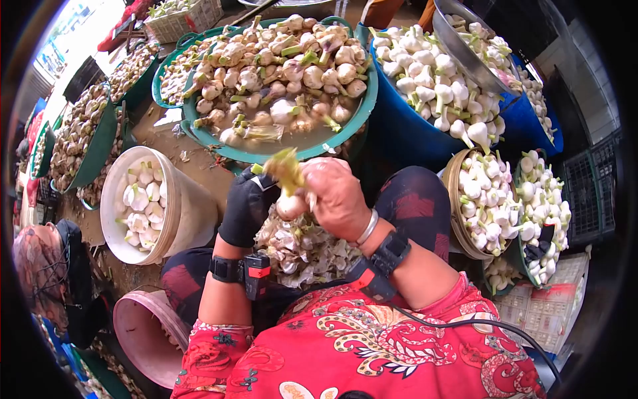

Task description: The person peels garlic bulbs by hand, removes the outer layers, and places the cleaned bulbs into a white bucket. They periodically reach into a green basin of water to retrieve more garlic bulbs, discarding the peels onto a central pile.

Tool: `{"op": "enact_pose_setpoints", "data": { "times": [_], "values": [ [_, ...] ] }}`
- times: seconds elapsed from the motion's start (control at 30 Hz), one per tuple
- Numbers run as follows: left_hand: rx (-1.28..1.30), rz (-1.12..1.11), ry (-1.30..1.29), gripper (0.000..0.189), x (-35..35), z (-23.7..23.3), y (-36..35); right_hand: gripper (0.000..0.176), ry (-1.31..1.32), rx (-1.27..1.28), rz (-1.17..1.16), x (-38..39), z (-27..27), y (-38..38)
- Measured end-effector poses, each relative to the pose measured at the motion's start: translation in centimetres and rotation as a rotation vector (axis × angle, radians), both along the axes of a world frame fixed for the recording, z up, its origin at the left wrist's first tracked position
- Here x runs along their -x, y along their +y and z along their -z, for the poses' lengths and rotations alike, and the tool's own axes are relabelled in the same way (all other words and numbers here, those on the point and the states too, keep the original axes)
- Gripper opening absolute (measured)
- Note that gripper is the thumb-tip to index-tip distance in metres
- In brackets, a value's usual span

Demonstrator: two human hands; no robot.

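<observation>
A garlic bulb [290, 205] with a stubby green-yellow stalk is between my hands, above my lap. My right hand [336, 199], bare and with a bangle at the wrist, is closed on the bulb and its loose skin. My left hand [248, 207], in a black glove, is closed close against the bulb's other side. A small pale edge shows at its fingertips; what it grips is hidden. Below both hands lies a heap of papery garlic peelings [302, 251] in my lap.
Ahead stands a green tub [292, 154] of unpeeled garlic in murky water. Cleaned white garlic fills a blue drum [405, 133] and a bucket [454, 199] on the right. On the left are a white bucket [174, 219] with peeled bulbs and a tipped pink bucket [133, 326].
</observation>
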State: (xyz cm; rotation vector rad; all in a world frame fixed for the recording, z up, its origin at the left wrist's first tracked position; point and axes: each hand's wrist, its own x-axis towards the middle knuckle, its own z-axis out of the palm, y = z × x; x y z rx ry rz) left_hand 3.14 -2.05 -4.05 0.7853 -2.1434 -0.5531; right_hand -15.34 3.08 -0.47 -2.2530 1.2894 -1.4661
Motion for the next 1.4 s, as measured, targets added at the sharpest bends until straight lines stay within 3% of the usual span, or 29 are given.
{"op": "enact_pose_setpoints", "data": {
  "times": [0.17,0.23,0.3,0.33,0.37,0.43,0.5,0.53,0.63,0.7,0.77,1.0,1.07,1.1,1.17,1.23,1.27,1.33,1.37,1.4],
  "values": [
    [-0.005,-0.063,0.002,0.029,-2.8,0.4,-0.7,0.01,0.209,0.028,-0.186,0.1,0.7,1.6],
    [-0.329,-0.196,0.208,0.032,-3.5,-0.3,-0.4,0.006,0.158,-0.139,-0.15,1.3,2.8,2.5],
    [-0.179,-0.274,0.191,0.033,-4.5,0.3,-1.2,0.002,0.23,-0.293,0.06,3.6,3.4,2.4],
    [-0.263,-0.265,0.282,0.035,-4.8,0.3,-1.3,0.005,-0.018,-0.398,0.157,3.7,3.1,2.1],
    [-0.349,-0.245,0.371,0.037,-4.8,0.4,-1.4,0.005,-0.106,-0.417,0.219,4.0,2.8,1.6],
    [-0.235,-0.28,0.284,0.039,-3.8,-0.2,-0.9,0.008,-0.053,-0.7,0.195,4.1,1.6,0.6],
    [0.087,-0.292,0.135,0.04,-2.5,-1.4,-0.3,0.017,0.137,-0.703,-0.002,3.6,2.7,0.6],
    [0.085,-0.285,0.137,0.04,-1.9,-1.8,-0.2,0.034,0.114,-0.551,-0.017,3.2,3.1,0.7],
    [-0.359,-0.076,0.31,0.045,-0.3,-2.4,0.9,0.031,-0.337,-0.588,-0.012,1.3,0.6,0.8],
    [-0.264,-0.074,0.281,0.036,0.7,-2.9,1.4,0.029,-0.406,-0.601,-0.041,0.6,-0.4,0.7],
    [-0.892,-0.083,0.647,0.025,1.2,-3.2,1.7,0.028,-0.47,-0.613,-0.074,0.8,-0.3,0.7],
    [-0.931,-0.077,0.583,0.02,1.3,-3.9,2.0,0.018,-0.379,-0.72,-0.134,1.4,-0.3,0.3],
    [-0.89,-0.081,0.538,0.019,1.5,-3.9,2.2,0.013,-0.049,-0.678,-0.193,1.9,-0.5,-0.3],
    [-0.845,-0.086,0.492,0.018,1.5,-3.9,2.2,0.013,-0.048,-0.68,-0.196,1.8,-0.2,-0.2],
    [-0.858,-0.127,0.439,0.019,0.7,-3.6,1.7,0.014,0.149,-0.456,-0.188,1.3,0.6,0.1],
    [-0.942,-0.092,0.688,0.019,-0.2,-3.0,1.2,0.013,0.145,-0.419,-0.202,1.5,0.5,1.1],
    [-1.042,-0.106,0.814,0.024,-0.6,-3.4,1.1,0.011,0.035,-0.518,-0.098,1.7,0.3,1.6],
    [-0.914,-0.104,0.779,0.027,-0.7,-3.0,0.8,0.008,-0.124,-0.694,0.072,2.4,0.1,1.6],
    [-0.808,-0.092,0.736,0.031,-0.5,-2.9,0.9,0.007,-0.293,-0.762,0.026,2.5,0.4,1.4],
    [-0.972,-0.104,0.79,0.031,-0.5,-3.0,1.2,0.01,-0.428,-0.695,-0.028,2.1,0.6,1.2]
  ]
}}
